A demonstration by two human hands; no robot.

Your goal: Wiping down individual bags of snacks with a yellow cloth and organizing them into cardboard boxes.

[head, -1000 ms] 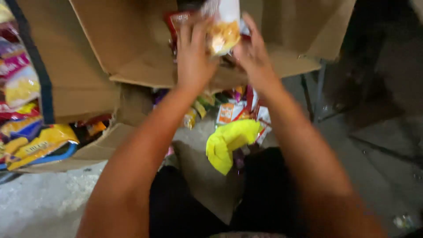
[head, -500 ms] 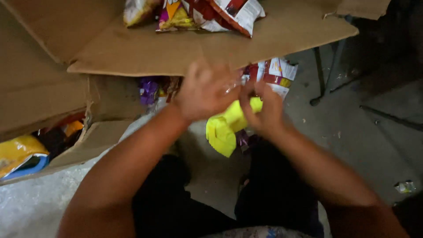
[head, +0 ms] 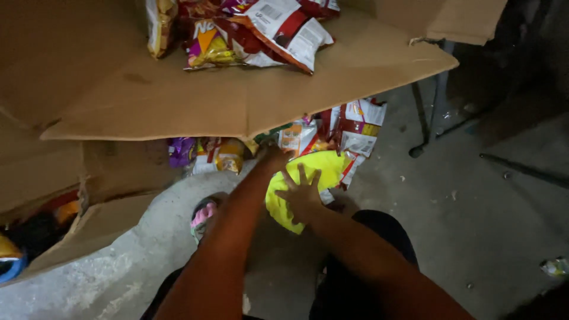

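Fingers [head: 301, 178] of the right hand [head: 302, 198] are spread wide, flat on the yellow bag [head: 332, 169] lying on the floor. The left hand [head: 274, 159] reaches among snack packets [head: 302, 137] under the cardboard flap [head: 249, 101]; whether its fingers are curled or apart cannot be told.

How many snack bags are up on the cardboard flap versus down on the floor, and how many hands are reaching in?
Snack bags on the cardboard flap: about 4, overlapping
Snack bags on the floor: about 6, partly hidden
Hands: 2, left hand, right hand on the yellow bag
Total: about 12
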